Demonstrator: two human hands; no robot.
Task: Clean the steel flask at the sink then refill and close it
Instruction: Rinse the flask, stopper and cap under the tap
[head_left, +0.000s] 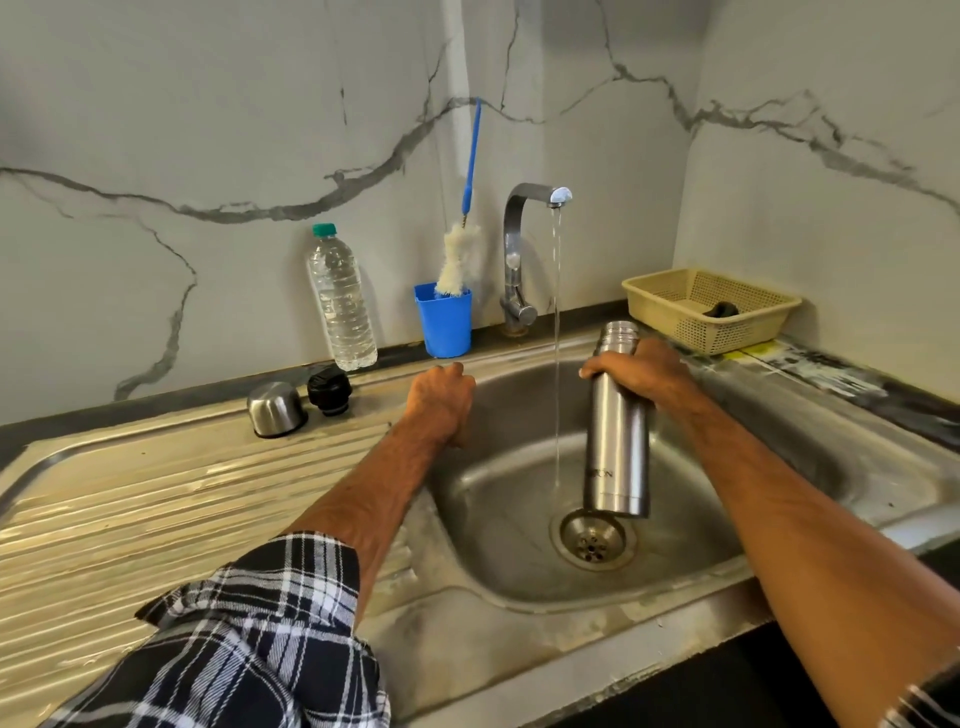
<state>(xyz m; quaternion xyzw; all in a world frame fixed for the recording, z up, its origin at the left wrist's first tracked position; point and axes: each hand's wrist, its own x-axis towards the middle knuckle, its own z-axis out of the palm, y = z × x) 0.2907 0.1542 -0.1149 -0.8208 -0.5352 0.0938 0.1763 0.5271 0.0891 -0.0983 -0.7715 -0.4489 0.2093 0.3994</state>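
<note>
One steel flask (618, 441) hangs upright over the sink (498, 587), just right of the tap's (519, 249) running water, mouth uncapped; its engraved lettering is too faint to read. The right grip (631, 371) wraps its shoulder. The left grip (441, 402), left of the tap's stream, is curled and empty. A steel cup (275, 408) and black stopper (329, 389) sit further left.

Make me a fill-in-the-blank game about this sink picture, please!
1. The right hand holds the steel flask over the ____.
2. The white brush stands in a ____ cup.
3. The steel cap sits beside a ____ stopper.

Missing words: sink, blue, black.
</note>
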